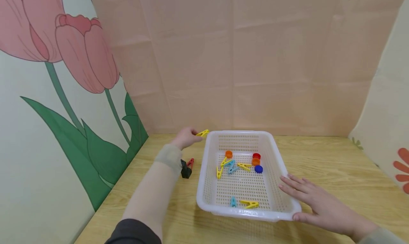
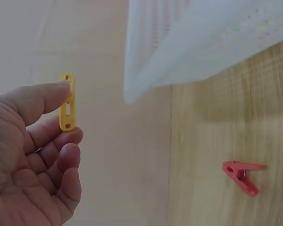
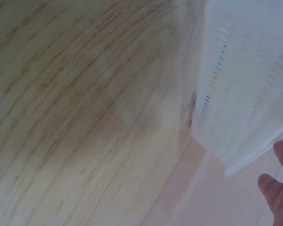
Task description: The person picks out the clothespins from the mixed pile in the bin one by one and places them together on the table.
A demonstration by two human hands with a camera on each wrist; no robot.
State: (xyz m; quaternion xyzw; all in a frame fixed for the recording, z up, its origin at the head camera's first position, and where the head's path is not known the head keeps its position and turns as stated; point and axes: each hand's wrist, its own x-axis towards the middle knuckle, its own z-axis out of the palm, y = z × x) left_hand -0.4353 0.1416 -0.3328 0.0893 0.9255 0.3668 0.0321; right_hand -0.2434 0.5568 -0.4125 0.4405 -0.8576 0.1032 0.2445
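Observation:
My left hand [image 1: 186,138] pinches a yellow clothespin [image 2: 68,102] between thumb and fingers, just off the far left corner of a white perforated plastic basket [image 1: 202,187]. At the basket's near right side, my right hand [image 1: 322,205] lies with fingers spread along the rim and holds nothing. Inside the basket are several yellow clothespins [image 1: 250,204] and blue clothespins [image 1: 233,201]. Orange caps [image 1: 228,154], a red cap [image 1: 256,156] and a blue cap [image 1: 258,169] lie there too.
On the wooden table [image 1: 326,159], left of the basket, lies a red clothespin [image 2: 240,176], partly behind the black device on my left wrist [image 1: 185,169] in the head view. A pinkish sheet [image 1: 255,59] hangs behind the table. A wall with painted tulips [image 1: 86,52] borders the left side.

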